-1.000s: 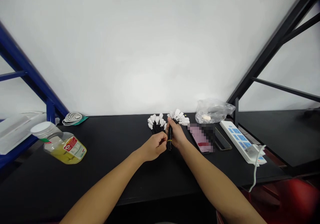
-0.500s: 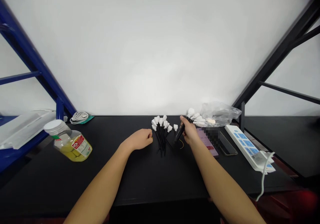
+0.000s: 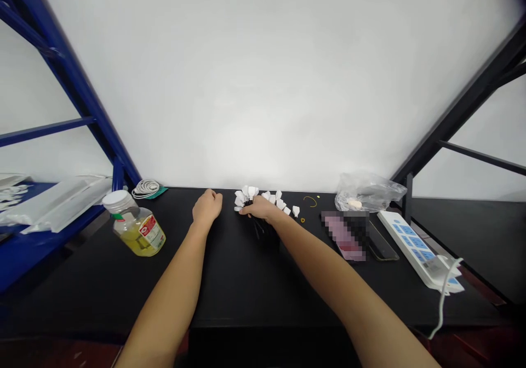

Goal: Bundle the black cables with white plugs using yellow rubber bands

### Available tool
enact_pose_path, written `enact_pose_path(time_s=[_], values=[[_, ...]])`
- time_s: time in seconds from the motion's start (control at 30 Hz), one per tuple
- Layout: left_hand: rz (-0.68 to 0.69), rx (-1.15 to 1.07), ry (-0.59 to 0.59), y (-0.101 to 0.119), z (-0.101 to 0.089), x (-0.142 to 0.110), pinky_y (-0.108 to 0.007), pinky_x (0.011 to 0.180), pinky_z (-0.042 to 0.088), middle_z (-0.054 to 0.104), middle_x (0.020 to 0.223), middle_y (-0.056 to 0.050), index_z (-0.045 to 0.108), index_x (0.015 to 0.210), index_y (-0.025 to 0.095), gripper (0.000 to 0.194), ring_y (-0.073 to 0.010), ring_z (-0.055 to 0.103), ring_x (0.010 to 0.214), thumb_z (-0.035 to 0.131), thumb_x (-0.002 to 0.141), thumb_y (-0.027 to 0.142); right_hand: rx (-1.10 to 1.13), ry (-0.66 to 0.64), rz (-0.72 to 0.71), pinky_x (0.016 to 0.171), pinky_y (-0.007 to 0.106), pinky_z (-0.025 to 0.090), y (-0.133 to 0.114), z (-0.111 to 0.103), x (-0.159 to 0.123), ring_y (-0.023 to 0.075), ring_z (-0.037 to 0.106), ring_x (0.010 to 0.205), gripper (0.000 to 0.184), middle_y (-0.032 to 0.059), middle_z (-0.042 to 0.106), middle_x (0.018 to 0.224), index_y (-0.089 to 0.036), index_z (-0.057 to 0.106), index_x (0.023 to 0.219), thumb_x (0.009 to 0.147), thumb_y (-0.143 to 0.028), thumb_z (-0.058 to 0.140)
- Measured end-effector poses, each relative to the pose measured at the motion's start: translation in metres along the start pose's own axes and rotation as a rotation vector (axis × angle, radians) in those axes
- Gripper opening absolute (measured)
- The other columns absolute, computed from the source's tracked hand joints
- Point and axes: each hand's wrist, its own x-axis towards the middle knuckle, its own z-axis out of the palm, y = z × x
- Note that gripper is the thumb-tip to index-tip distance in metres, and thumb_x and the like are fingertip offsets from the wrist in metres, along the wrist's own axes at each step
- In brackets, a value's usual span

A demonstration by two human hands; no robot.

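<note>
My right hand (image 3: 258,209) lies across a pile of white plug heads with black cables (image 3: 250,197), its fingers reaching over the pile and hiding the middle of it. Whether it grips them I cannot tell. More white plug heads (image 3: 277,199) stick out beyond my fingers, and a single one (image 3: 296,210) sits at the right of the pile. My left hand (image 3: 207,206) rests on the black table (image 3: 230,280) to the left, curled into a loose fist around nothing visible. A thin yellow rubber band (image 3: 311,201) lies behind the pile.
A jar with a white lid and yellow contents (image 3: 135,225) stands to the left, behind it a coil of white cable (image 3: 146,188). To the right are a clear plastic bag (image 3: 367,192), a blurred pink-and-black object (image 3: 347,236) and a white power strip (image 3: 419,250).
My right hand has moved left onto the pile, and the plugs it held now lie there. My left hand has drawn back to the left. The rubber band lies farther back.
</note>
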Motion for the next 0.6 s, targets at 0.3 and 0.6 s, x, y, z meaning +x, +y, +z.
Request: enact_pose_path(time_s=[0.3,0.6], values=[[0.193,-0.389,0.406,0.001,0.019,-0.002,-0.031,0.077,0.045,0.059,0.08,-0.002,0.045,0.08,0.024,0.007,-0.0197,0.058,0.079,0.043,0.087,0.025,-0.176,-0.185,0.127,0.042,0.024,0.037,-0.011,0.036,0.025,0.0126,0.048,0.042,0.039,-0.0021,0.051,0.047,-0.016,0.059,0.069,0.067,-0.049,0.08],[0.45,-0.394,0.246,0.017,0.036,-0.025,-0.031,0.072,0.043,0.06,0.082,-0.002,0.048,0.08,0.023,0.006,-0.0191,0.056,0.077,0.047,0.083,0.019,-0.599,0.004,-0.155,0.061,0.028,0.047,-0.012,0.026,0.003,0.0259,0.069,0.081,0.038,0.0115,0.073,0.083,-0.016,0.072,0.086,0.075,-0.053,0.069]])
